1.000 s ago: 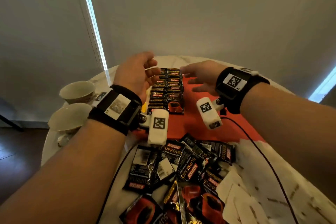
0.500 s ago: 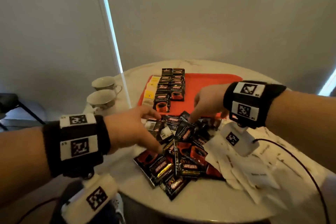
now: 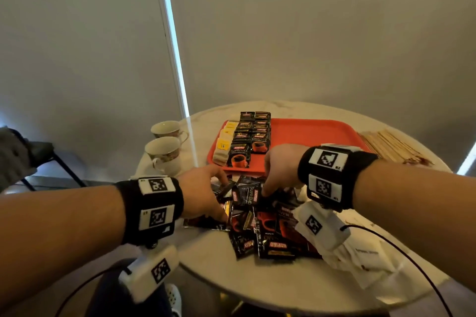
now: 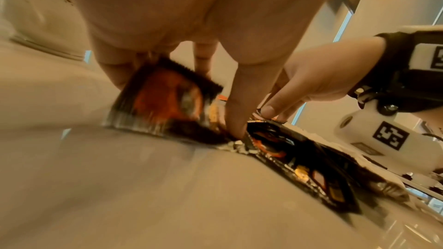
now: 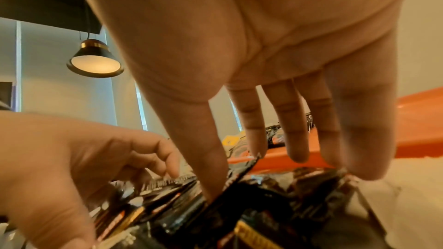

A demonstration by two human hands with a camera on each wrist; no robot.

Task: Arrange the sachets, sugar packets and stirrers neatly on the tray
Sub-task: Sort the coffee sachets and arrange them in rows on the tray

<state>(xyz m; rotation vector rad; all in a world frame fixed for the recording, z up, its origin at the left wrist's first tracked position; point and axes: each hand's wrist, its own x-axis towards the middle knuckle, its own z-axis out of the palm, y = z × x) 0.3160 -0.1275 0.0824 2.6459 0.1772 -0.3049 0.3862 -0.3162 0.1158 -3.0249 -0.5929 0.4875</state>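
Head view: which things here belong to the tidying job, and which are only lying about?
Belong to the job:
- red tray
- loose coffee sachets
- sachets in rows on the tray
- white sugar packets
- wooden stirrers
- left hand, right hand

Only lying about:
- two teacups
- chair

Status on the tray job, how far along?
Partly done. Done: two rows of black sachets and a yellow-packet row line the tray at its left end.

In hand: left hand and right hand are both down in the loose sachet pile; the left grips a sachet.

Left: that pile, white packets and stirrers, all off the tray.
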